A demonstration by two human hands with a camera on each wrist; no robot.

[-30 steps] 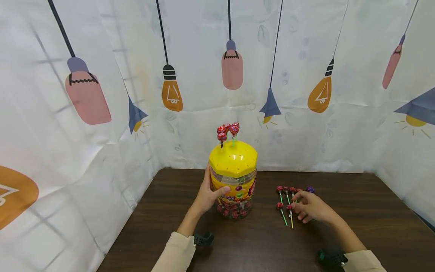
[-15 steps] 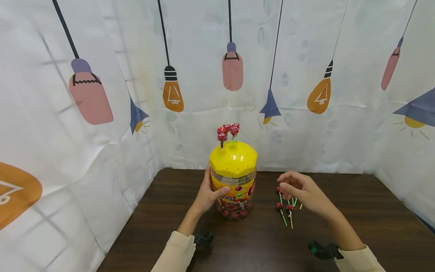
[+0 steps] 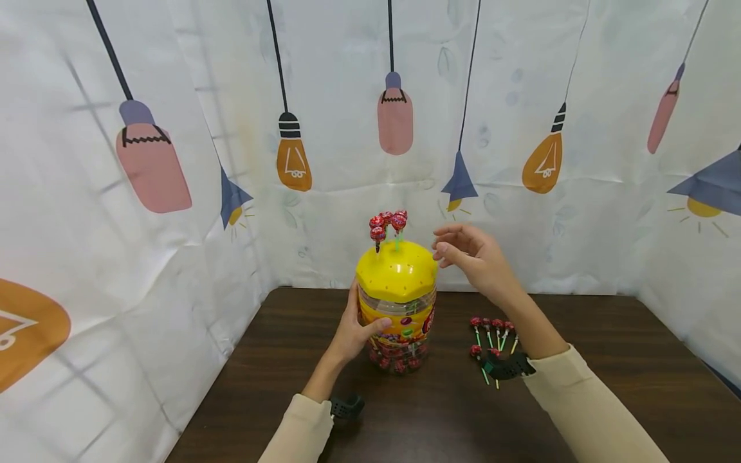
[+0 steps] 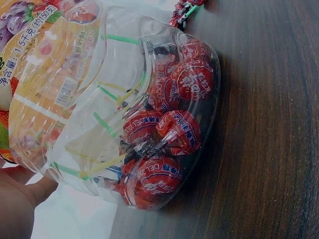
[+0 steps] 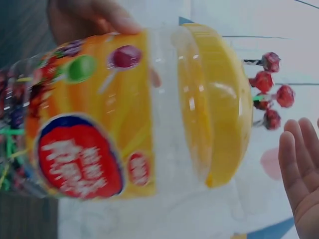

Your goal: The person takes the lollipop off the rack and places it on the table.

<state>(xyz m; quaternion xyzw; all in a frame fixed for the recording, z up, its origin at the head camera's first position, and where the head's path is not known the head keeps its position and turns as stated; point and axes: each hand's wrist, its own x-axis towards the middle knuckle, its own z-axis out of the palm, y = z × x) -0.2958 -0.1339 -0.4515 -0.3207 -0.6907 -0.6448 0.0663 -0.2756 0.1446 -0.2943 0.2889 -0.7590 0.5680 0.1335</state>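
1. Showing loose lollipops [image 3: 476, 351] in two short rows on the table [image 3: 428, 418], to the right of the jar [image 3: 399, 350] and apart from it.
2. Passing the right forearm [image 3: 532, 325] and a dark band [image 3: 503, 367] above those rows, partly hiding them from the head camera.
3. Hanging a pale curtain [image 3: 336, 238] behind the table's far edge.
4. Gripping the jar with the left hand [image 3: 350, 337], wrapping round its left side and laying the thumb across the front, covering part of the label [image 3: 408, 331].
5. Holding the jar upright on the table, left of the loose lollipops.
6. Hovering the right hand [image 3: 477, 258] near the right edge of the lid [image 3: 399, 280], appearing apart from it in the right wrist view; bending the fingers only loosely, holding nothing visible.
7. Topping the jar with glossy yellow plastic, doming smoothly above a faceted rim and dotting the surface with small marks.
8. Poking five upright lollipops [image 3: 377, 222] out of the lid, bunching their shiny red wrappers close together.
9. Revealing, through clear moulded plastic, crinkly red balls and thin green and yellow sticks.
10. Banding the jar's middle in orange, printing it with sweets and lettering.
11. Streaking the table with dark wood grain; creasing the curtain softly around flat, coloured lamp prints [image 3: 395, 122].
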